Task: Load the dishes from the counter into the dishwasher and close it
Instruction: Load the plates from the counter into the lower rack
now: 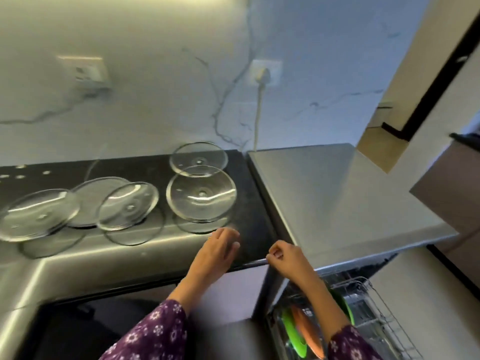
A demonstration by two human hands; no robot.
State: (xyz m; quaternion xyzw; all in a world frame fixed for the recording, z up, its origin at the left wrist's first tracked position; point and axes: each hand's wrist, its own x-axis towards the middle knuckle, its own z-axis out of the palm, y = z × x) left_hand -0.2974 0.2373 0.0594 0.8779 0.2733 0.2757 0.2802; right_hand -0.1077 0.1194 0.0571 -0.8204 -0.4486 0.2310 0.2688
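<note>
The left hand [220,246] hovers just over the front edge of the black tabletop [255,229]. Its fingers are lightly bent and spread, and it holds nothing. Its fingertips stop just short of the nearest plate [201,193], which lies at the hand's 12 o'clock. The right hand [283,255] is at the left hand's 3 o'clock, by the tabletop's front right corner. Its fingers are curled in toward the thumb like a loose fist, and nothing shows inside them. The blur hides whether it touches the edge.

Five clear glass plates lie on the tabletop. All are round, so none has a long axis. A second plate [198,158] overlaps the nearest one at its 12 o'clock. The other three overlap in a row off at 9 o'clock: a middle plate [128,205], a back plate [88,198] and a far-left plate [39,214].

The dishwasher [337,198] stands at the tabletop's 3 o'clock, with its rack [376,302] pulled out at 5 o'clock under the right forearm. In the rack a green plate [292,333] and an orange plate [307,333] stand on edge side by side, their long lines running about 11 to 5 o'clock. Another green plate [344,306] shows past the forearm.
</note>
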